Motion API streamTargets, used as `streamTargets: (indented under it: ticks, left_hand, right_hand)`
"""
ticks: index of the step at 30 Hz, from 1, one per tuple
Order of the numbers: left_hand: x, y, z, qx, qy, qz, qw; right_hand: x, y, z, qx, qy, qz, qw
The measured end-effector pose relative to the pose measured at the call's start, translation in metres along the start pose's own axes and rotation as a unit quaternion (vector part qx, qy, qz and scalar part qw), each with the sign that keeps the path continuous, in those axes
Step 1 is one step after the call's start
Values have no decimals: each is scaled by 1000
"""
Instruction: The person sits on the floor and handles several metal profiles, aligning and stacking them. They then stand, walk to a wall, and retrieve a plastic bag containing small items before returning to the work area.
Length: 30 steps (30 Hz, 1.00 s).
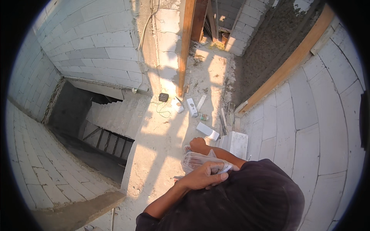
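Note:
My left hand (pixel 206 176) is closed on the gathered end of a clear plastic bag (pixel 192 161), close to my chest. The bag's body spreads out beyond the fingers, and its contents are hard to make out. My right hand (pixel 198 144) is bent into a fist beyond the bag, with the forearm crossing behind it. A small whitish round thing (pixel 187 148) shows beside this fist, and I cannot tell whether the hand touches it. Whatever the right fingers hold, if anything, is hidden.
On the left, a stairwell opening (pixel 84 131) drops beside the concrete floor (pixel 154 154). Ahead lie a black boxy device (pixel 163 97) with a cord, white blocks (pixel 208 131) and a small jar (pixel 203 116). A wooden post (pixel 186 50) stands by the passage; block walls (pixel 300 115) enclose the right.

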<state>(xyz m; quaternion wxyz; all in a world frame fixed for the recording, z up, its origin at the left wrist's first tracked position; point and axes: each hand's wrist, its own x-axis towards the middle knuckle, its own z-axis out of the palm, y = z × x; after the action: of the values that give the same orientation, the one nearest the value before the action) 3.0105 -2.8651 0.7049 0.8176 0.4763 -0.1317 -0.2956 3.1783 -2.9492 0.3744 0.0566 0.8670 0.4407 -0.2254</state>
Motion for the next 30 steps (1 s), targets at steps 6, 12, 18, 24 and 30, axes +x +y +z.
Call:
streamTargets:
  ticks: [6,12,18,24,30]
  left_hand:
    - [84,4,15,143,-41,-13,989]
    - [176,8,-29,123,-122,-47,984]
    - [225,51,-95,0,8,-112,994]
    - [226,30,-182,-131,355,-16,926]
    - [253,21,-252,-158,515,5,842]
  right_hand:
    - [-41,58,33,75,36,66,994]
    - [-18,129,18,196,-39,179,963]
    - [6,245,13,368,-43,276,887]
    - [-35,383,71,350,-15,424,835]
    - [-64,451,105,335,-156,321,872]
